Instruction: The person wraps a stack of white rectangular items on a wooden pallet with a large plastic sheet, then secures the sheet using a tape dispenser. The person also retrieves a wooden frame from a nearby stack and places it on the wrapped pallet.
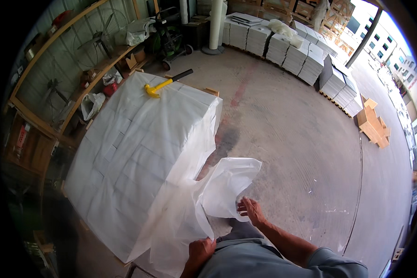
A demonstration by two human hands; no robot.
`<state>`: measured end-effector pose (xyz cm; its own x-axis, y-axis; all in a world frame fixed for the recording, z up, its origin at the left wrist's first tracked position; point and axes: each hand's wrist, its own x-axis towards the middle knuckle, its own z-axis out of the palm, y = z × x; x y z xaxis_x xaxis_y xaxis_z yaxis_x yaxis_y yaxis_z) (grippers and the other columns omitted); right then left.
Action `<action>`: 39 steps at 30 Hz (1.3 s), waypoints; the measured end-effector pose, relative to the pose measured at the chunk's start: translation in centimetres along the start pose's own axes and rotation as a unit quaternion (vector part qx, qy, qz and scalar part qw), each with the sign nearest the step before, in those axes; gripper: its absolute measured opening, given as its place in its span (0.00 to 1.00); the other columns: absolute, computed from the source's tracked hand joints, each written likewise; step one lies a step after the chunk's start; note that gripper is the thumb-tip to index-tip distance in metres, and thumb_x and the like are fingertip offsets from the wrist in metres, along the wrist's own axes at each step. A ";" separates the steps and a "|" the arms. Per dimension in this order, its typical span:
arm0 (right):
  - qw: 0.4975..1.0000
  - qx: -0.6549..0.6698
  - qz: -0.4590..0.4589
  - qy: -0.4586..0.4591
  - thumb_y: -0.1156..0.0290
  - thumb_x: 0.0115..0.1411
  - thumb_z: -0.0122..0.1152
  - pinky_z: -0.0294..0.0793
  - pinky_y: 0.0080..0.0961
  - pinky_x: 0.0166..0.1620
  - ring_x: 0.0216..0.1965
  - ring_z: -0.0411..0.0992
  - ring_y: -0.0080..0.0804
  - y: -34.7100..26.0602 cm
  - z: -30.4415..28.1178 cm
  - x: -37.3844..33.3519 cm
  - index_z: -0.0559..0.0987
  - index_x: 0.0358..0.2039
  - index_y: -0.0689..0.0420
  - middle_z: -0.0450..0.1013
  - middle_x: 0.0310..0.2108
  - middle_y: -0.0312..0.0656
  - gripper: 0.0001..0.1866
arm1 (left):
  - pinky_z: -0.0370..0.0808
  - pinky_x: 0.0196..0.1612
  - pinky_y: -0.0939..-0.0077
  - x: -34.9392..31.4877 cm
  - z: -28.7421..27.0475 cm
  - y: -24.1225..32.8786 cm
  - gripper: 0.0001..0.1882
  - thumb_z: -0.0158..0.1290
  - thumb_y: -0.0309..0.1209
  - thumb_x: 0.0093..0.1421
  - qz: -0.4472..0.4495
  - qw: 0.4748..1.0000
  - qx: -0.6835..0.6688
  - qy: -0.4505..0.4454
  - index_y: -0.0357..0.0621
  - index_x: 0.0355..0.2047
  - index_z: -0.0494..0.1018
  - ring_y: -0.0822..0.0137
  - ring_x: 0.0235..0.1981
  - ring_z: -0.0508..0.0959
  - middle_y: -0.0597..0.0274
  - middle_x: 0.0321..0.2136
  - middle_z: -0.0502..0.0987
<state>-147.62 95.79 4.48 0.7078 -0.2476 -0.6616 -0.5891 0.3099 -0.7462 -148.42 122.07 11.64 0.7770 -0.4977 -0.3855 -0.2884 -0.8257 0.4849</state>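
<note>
A large stack of white boxes or slabs stands to my left, draped in a translucent white plastic sheet. The sheet's loose end hangs off the near right side and billows out in front of me. At the lower edge my left hand is closed on the gathered sheet, its fingers partly hidden. Beside the flap's free edge, my right hand has its fingers apart and slightly bent, with no clear grip on the plastic. A yellow claw hammer with a black handle grip lies on top of the covered stack at its far end.
Wooden shelving with fans and bags runs along the left wall. A wheeled machine and a white post stand at the back. Several pallets of stacked white sheets line the far side. A brown cardboard piece lies at right.
</note>
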 end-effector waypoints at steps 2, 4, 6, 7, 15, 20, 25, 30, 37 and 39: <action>0.999 -0.019 0.000 -0.040 0.42 0.58 0.51 0.73 0.32 0.39 0.38 0.74 0.38 -3.1 1.5 -3.0 0.71 0.46 0.66 0.75 0.37 0.47 0.35 | 0.74 0.27 0.55 1.7 0.8 1.9 0.16 0.48 0.41 0.58 0.018 0.999 0.000 -0.029 0.41 0.24 0.74 0.48 0.21 0.78 0.48 0.18 0.76; 0.983 -0.152 -0.080 -0.059 0.41 0.56 0.52 0.73 0.36 0.41 0.39 0.74 0.43 -4.2 2.4 -3.7 0.70 0.45 0.66 0.74 0.39 0.50 0.35 | 0.74 0.27 0.54 3.7 1.0 3.7 0.15 0.46 0.39 0.58 0.050 0.997 -0.003 -0.052 0.41 0.24 0.74 0.49 0.22 0.78 0.48 0.19 0.76; 0.931 -0.336 -0.087 -0.110 0.43 0.55 0.54 0.72 0.38 0.42 0.40 0.74 0.47 -5.5 3.0 -3.7 0.70 0.44 0.67 0.74 0.40 0.53 0.35 | 0.74 0.27 0.54 5.7 1.9 5.3 0.14 0.43 0.36 0.59 0.085 0.990 0.022 -0.107 0.42 0.27 0.74 0.51 0.23 0.79 0.50 0.20 0.77; 0.880 -0.448 -0.056 -0.149 0.44 0.54 0.55 0.72 0.39 0.43 0.40 0.73 0.49 -7.1 3.3 -3.0 0.70 0.44 0.67 0.74 0.40 0.55 0.34 | 0.74 0.27 0.54 6.7 2.2 6.6 0.13 0.43 0.36 0.59 0.085 0.988 0.026 -0.128 0.41 0.28 0.73 0.51 0.23 0.79 0.51 0.21 0.77; 0.997 -0.033 0.054 -0.047 0.56 0.58 0.50 0.76 0.36 0.33 0.27 0.74 0.40 0.7 -6.6 4.8 0.77 0.34 0.63 0.75 0.27 0.47 0.19 | 0.72 0.41 0.54 7.1 6.2 6.4 0.19 0.46 0.46 0.55 -0.076 0.977 -0.101 -0.173 0.42 0.34 0.73 0.48 0.36 0.77 0.46 0.30 0.78; 0.992 0.077 0.082 0.064 0.56 0.60 0.48 0.76 0.36 0.30 0.24 0.74 0.38 0.3 -10.4 4.0 0.75 0.33 0.64 0.75 0.27 0.46 0.21 | 0.70 0.44 0.56 5.3 7.7 2.8 0.22 0.45 0.48 0.56 -0.098 0.973 -0.164 -0.127 0.41 0.36 0.74 0.45 0.38 0.75 0.45 0.35 0.76; 0.988 0.056 -0.019 0.145 0.63 0.55 0.53 0.73 0.31 0.25 0.21 0.73 0.34 1.3 -14.7 6.0 0.74 0.31 0.63 0.74 0.24 0.44 0.14 | 0.70 0.44 0.57 3.0 9.7 -0.3 0.21 0.47 0.46 0.56 -0.146 0.942 -0.248 -0.174 0.40 0.35 0.75 0.47 0.40 0.74 0.46 0.34 0.76; 0.965 0.021 0.009 0.262 0.64 0.54 0.53 0.73 0.31 0.20 0.20 0.72 0.35 5.7 -20.8 9.7 0.75 0.28 0.63 0.73 0.22 0.44 0.13 | 0.71 0.42 0.57 1.4 11.8 -3.6 0.17 0.49 0.43 0.53 -0.080 0.978 -0.163 -0.105 0.41 0.33 0.75 0.47 0.38 0.75 0.48 0.33 0.76; 0.899 -0.241 0.097 0.353 0.66 0.52 0.50 0.74 0.33 0.21 0.21 0.74 0.38 7.5 -26.1 10.5 0.75 0.26 0.65 0.74 0.22 0.47 0.13 | 0.73 0.33 0.58 0.2 8.1 -0.3 0.11 0.51 0.34 0.51 -0.082 0.983 -0.134 0.099 0.41 0.31 0.75 0.49 0.32 0.76 0.50 0.30 0.75; 0.846 -0.381 0.089 0.362 0.68 0.51 0.49 0.76 0.37 0.29 0.28 0.76 0.43 8.7 -26.4 11.3 0.76 0.27 0.65 0.76 0.26 0.50 0.12 | 0.73 0.32 0.59 0.4 6.0 0.9 0.10 0.52 0.33 0.50 -0.016 0.987 -0.096 0.129 0.42 0.31 0.75 0.49 0.31 0.76 0.52 0.28 0.75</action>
<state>-155.05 71.47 -11.40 0.3185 -0.8425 -0.4344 -0.9371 -0.2108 -0.2783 -151.73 119.55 7.15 0.9081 -0.3670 -0.2016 -0.1695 -0.7624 0.6246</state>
